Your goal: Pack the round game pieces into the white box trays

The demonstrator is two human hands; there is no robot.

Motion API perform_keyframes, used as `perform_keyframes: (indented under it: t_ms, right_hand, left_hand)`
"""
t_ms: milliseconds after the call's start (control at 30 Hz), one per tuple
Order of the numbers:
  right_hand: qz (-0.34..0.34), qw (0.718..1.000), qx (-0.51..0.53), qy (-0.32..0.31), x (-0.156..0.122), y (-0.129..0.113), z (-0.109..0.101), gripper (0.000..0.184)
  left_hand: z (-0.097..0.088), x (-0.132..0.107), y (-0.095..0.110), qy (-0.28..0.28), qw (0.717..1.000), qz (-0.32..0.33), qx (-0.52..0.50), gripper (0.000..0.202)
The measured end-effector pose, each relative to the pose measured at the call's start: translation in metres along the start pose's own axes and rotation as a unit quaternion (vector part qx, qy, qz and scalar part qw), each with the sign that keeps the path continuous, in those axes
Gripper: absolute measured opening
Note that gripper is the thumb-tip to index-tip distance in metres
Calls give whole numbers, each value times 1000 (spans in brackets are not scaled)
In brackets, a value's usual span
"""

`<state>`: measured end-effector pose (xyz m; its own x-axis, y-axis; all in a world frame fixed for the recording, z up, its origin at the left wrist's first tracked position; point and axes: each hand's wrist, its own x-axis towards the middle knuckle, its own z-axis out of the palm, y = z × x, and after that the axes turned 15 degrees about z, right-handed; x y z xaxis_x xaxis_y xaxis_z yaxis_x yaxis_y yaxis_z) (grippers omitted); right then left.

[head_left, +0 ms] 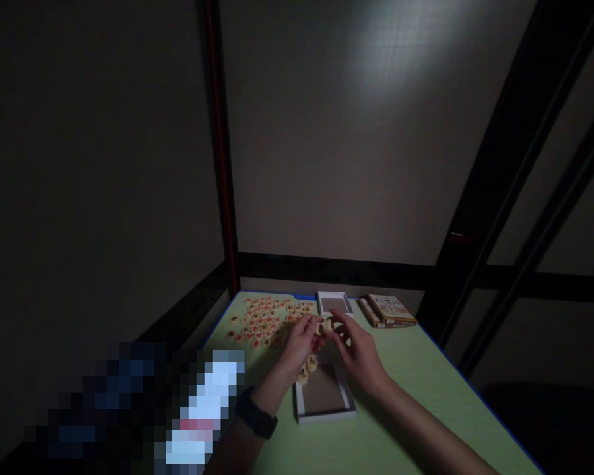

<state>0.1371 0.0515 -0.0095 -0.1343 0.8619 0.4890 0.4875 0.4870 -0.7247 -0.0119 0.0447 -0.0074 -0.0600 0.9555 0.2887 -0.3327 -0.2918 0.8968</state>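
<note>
Left hand (301, 340) and right hand (359, 349) both pinch discs (325, 326) at the fingertips just above the tray (324, 414), pile (262, 320) spread on table (426, 396) behind; looks mid-gather, so a set-down would call for a low, steady release.

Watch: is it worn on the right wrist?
No, the watch sits on the wrist of the left hand, while the wrist of the right hand is bare.
</note>
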Motion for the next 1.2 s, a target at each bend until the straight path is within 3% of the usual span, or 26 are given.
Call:
perform_keyframes:
  t_ms: [233, 467, 600, 800, 1000, 1100, 1200]
  right_hand:
    - [76, 984, 160, -33, -3, 4, 2, 19]
    - [-12, 996, 89, -16, -12, -9, -1, 22]
    - [-47, 995, 80, -28, -11, -10, -2, 14]
    - [-41, 998, 26, -31, -10, -6, -1, 14]
    - [-28, 997, 10, -67, -11, -6, -4, 13]
    - [-31, 995, -7, -99, -11, -7, -8, 13]
    - [-47, 979, -75, -182, -14, -7, -9, 14]
  left_hand:
    - [-10, -8, 5, -23, 999, -39, -24, 47]
    - [-9, -17, 4, -58, 997, -51, -3, 47]
    - [-10, -16, 2, -84, 996, -35, 1, 50]
    - [-14, -14, 2, -88, 995, -13, 49, 46]
    - [-19, -9, 1, -128, 982, 11, 142, 44]
    - [-23, -5, 4, -93, 950, 56, 293, 33]
    - [-28, -5, 12, -32, 852, 129, 506, 35]
